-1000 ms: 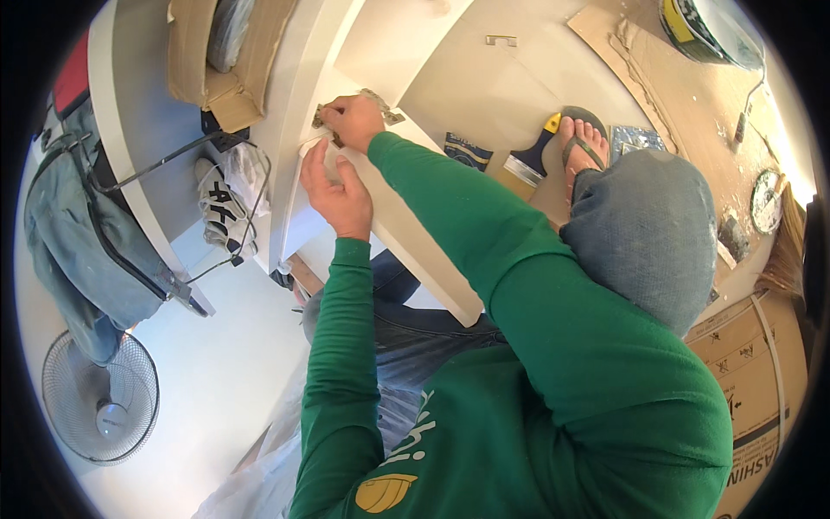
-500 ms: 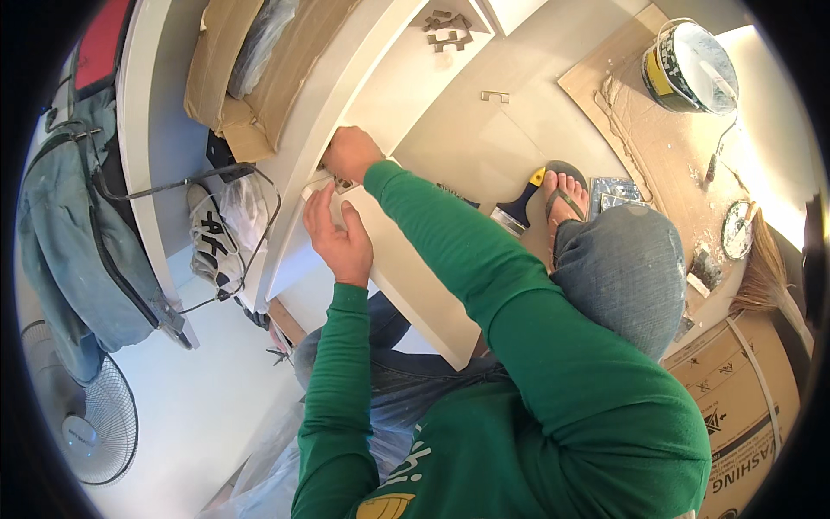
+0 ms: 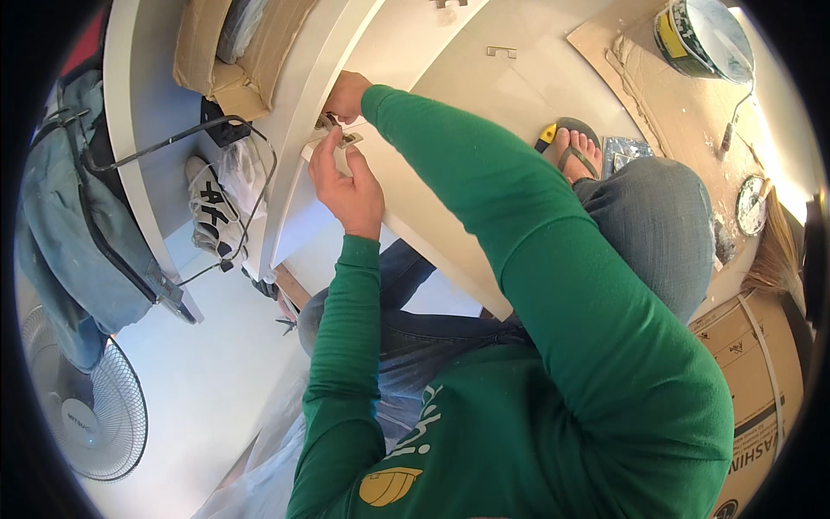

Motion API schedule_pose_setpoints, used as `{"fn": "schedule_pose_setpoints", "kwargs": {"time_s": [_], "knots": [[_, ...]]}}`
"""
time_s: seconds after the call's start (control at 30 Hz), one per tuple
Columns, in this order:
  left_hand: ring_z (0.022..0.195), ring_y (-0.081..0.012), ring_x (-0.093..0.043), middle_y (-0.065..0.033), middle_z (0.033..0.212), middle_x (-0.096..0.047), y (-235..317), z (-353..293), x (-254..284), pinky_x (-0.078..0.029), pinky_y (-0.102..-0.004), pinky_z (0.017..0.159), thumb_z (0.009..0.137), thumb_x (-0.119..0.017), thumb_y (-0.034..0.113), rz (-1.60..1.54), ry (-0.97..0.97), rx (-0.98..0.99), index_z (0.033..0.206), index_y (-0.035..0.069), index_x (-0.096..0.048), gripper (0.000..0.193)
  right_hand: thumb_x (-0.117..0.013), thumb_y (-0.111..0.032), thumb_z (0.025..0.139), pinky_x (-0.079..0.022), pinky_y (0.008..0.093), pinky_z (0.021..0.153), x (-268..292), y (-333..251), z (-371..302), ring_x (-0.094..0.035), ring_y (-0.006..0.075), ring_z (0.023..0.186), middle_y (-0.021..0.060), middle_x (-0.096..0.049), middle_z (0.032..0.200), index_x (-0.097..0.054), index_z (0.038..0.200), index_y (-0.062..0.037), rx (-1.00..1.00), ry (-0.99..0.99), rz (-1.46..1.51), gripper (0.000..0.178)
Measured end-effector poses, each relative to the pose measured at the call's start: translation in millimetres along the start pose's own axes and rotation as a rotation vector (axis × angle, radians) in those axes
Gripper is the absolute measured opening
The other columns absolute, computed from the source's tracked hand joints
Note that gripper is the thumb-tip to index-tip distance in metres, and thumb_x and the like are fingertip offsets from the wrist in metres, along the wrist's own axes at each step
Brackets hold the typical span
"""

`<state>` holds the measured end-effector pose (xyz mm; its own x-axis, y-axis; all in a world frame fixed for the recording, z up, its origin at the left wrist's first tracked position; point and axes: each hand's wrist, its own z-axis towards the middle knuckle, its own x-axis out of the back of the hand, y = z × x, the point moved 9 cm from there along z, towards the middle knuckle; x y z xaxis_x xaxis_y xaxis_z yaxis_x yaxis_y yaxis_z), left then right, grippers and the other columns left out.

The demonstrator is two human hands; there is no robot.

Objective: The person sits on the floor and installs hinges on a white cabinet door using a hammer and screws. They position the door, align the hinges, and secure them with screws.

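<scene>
A white cabinet door (image 3: 415,221) stands swung out from a white cabinet (image 3: 311,95). At its upper corner, against the cabinet's frame, sits a metal hinge (image 3: 350,138). My left hand (image 3: 350,192) is beside the door's edge just below the hinge, fingers stretched out and thumb apart, holding nothing I can see. My right hand (image 3: 347,95) reaches past the frame at the hinge. Its fingers are bent and partly hidden, so whatever they grip there does not show clearly.
Shelves at left hold a cardboard box (image 3: 251,78), a sneaker (image 3: 207,203) and a looped black cable (image 3: 173,143). A fan (image 3: 91,415) stands lower left. On the right are a paint bucket (image 3: 705,43) on cardboard, a broom (image 3: 778,251) and a large carton (image 3: 748,381). A metal bracket (image 3: 501,53) lies on the floor.
The view has shifted, so the cabinet and hands sit higher in the picture. Both hands keep to the hinge area. My knee now covers more of the floor tools.
</scene>
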<state>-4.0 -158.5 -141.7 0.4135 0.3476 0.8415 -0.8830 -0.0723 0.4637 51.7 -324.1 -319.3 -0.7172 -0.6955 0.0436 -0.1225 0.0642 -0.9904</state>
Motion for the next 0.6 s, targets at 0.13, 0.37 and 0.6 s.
{"fn": "schedule_pose_setpoints", "kwargs": {"time_s": [0.13, 0.37, 0.6], "knots": [[0.125, -0.0315, -0.062, -0.0143, 0.13, -0.072, 5, 0, -1, -0.047, -0.042, 0.109, 0.1, -0.064, 0.008, 0.062, 0.0, -0.04, 0.132, 0.001, -0.07, 0.033, -0.075, -0.027, 0.1, -0.061, 0.0287, 0.069, -11, 18, -29, -0.07, 0.0159, 0.077, 0.0075, -0.072, 0.092, -0.076, 0.099, -0.0005, -0.265, -0.121, 0.713, 0.027], [0.126, -0.0301, -0.062, -0.0145, 0.129, -0.072, -2, -4, 2, -0.047, -0.0403, 0.109, 0.101, -0.063, 0.008, 0.043, -0.011, -0.009, 0.133, 0.001, -0.069, 0.033, -0.073, -0.029, 0.105, -0.051, 0.0268, 0.068, -41, 25, -41, -0.055, 0.0115, 0.077, 0.0021, -0.062, 0.091, -0.068, 0.095, -0.0076, -0.384, -0.177, 1.077, 0.024], [0.125, -0.0314, -0.062, -0.0139, 0.128, -0.073, 0, -1, 0, -0.047, -0.0422, 0.11, 0.101, -0.063, 0.009, 0.043, -0.012, -0.022, 0.131, 0.001, -0.07, 0.032, -0.074, -0.033, 0.103, -0.049, 0.0271, 0.064, -42, 34, -37, -0.052, 0.011, 0.072, 0.0004, -0.061, 0.089, -0.069, 0.098, -0.0073, -0.487, -0.12, 0.985, 0.027]]}}
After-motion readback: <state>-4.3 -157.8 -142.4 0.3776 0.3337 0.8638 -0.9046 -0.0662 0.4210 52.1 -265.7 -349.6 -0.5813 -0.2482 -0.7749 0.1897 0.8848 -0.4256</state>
